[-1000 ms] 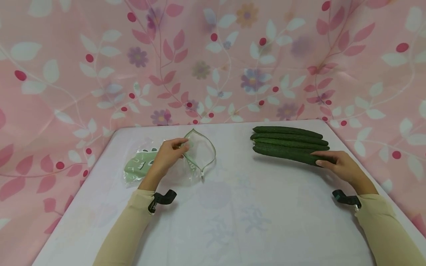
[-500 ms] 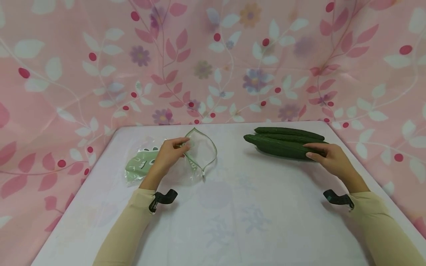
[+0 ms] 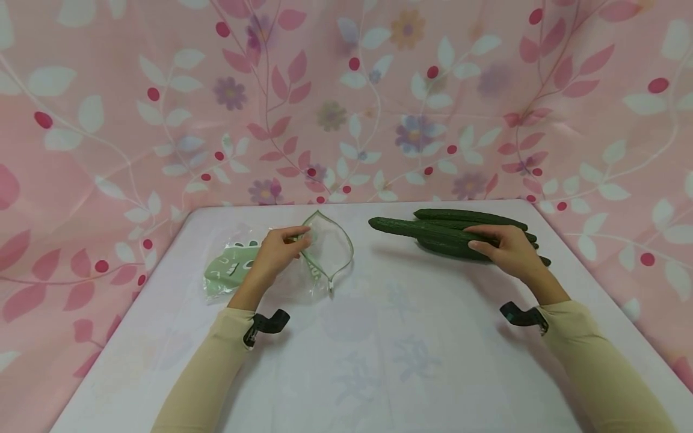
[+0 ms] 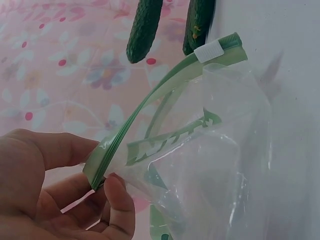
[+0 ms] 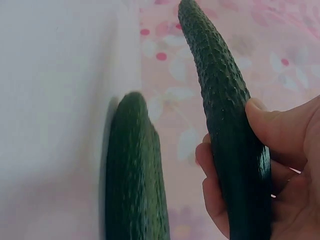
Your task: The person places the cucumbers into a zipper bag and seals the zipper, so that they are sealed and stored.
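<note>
While the cucumber (image 5: pixel 222 97) (dark green, bumpy) juts past the right hand (image 3: pixel 505 245) gripping it, the left hand (image 3: pixel 275 251) pinches a clear bag (image 4: pixel 205 160).

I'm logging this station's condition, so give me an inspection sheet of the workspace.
Surface: white tabletop covering with faint bluish-grey print.
Job's things: clear plastic zip bag with green print, mouth open; long, bumpy, dark green cucumber, held off the surface; other long, dark green cucumbers, grouped at far right.
Clutter: nothing seen.
Hands: left hand pinches the bag at its mouth; right hand grips the raised cucumber.
Cables: nothing seen.
Surroundings: pink fabric backdrop with leaves and flowers; black curved device at each beige sleeve.
</note>
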Motion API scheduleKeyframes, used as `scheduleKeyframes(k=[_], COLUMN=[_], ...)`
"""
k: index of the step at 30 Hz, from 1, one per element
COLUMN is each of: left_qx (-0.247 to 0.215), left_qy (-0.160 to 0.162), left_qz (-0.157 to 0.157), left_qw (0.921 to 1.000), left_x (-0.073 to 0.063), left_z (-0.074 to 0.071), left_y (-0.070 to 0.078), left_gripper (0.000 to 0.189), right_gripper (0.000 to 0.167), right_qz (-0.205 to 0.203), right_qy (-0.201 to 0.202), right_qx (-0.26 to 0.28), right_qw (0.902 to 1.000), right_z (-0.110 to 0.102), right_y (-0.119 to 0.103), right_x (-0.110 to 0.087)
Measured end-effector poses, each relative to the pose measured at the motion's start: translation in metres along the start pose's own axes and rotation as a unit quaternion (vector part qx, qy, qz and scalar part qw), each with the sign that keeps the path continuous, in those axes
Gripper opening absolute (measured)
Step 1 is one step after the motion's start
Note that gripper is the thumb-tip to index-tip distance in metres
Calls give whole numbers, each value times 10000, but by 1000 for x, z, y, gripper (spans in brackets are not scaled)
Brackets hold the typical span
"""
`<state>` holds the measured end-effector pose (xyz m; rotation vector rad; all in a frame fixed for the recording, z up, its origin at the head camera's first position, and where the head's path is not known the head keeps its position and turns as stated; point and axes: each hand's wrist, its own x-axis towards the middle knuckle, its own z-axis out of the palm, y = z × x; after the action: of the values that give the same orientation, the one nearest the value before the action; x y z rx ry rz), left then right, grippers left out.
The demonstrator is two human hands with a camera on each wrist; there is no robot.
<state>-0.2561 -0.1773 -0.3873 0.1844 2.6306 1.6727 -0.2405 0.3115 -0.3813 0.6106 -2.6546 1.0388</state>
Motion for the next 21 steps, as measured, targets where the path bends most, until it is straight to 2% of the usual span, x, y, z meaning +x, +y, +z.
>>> scheduleKeyframes(k=[9, 21], left_qx=[6, 51], left_qy=[-5, -2], left_qz=[-34, -111], left_qw=[10000, 9999], left_x=[-1, -2], left_z=[1, 2], left_y=[1, 2], left_gripper=[43, 42], right_gripper=[30, 32], right_qz=[-115, -252], right_qy=[11, -166], right_qx=[-77, 161], right_qw=[9999, 9994], right_z=[18, 39], right_y=[-11, -31], right_x=[15, 28])
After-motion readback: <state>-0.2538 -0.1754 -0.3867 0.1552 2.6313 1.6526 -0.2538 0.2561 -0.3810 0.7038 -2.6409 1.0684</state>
